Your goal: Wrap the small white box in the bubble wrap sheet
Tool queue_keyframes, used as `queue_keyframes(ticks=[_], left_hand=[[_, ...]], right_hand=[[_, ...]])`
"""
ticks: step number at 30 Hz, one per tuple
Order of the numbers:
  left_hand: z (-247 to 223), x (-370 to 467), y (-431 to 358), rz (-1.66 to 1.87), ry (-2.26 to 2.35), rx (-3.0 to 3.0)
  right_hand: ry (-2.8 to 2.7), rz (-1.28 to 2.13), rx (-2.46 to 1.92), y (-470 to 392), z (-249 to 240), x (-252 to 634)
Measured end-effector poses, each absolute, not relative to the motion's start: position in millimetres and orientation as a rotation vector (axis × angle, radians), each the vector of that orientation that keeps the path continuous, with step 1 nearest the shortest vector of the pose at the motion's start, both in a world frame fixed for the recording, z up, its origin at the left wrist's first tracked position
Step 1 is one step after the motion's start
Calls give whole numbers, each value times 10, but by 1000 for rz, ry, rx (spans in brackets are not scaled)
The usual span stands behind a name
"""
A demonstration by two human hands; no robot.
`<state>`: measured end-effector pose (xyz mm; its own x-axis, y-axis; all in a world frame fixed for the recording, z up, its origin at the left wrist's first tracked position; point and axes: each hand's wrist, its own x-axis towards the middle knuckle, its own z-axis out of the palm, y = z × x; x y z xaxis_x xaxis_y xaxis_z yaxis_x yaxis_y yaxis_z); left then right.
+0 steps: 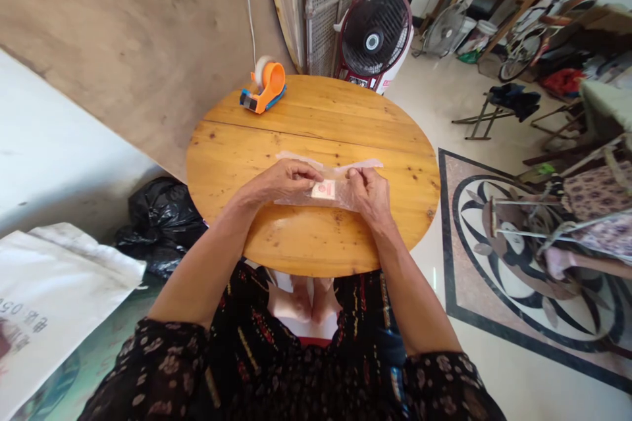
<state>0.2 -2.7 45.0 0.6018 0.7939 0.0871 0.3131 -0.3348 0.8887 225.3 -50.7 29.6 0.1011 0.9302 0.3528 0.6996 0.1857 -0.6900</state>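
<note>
A sheet of clear plastic wrap [346, 196] lies across the middle of the round wooden table. On it sits a small whitish box [324, 189] with red print, flat and near the centre. My left hand [291, 179] comes in from the left, its fingers curled over the plastic and their tips at the box's left edge. On the right, my right hand [368, 192] pinches the plastic between thumb and fingers, a little apart from the box. Parts of the plastic under both hands are hidden.
The wooden table [316, 243] has an orange tape dispenser [269, 85] at its back left edge. Behind stands a dark red fan [376, 29]. A black plastic bag [160, 217] and a white sack [59, 276] are at the left. A folding stool [494, 108] stands at the right.
</note>
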Motion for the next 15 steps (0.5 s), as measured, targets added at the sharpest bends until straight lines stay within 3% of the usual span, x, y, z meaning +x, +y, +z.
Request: queue_keyframes(ticks=[9, 15], left_hand=[[447, 21, -48, 628, 867, 1862], [479, 29, -70, 613, 921, 1863]], right_hand=[[-1805, 386, -1377, -528, 318, 2260], [-1753, 635, -1303, -620, 437, 2274]])
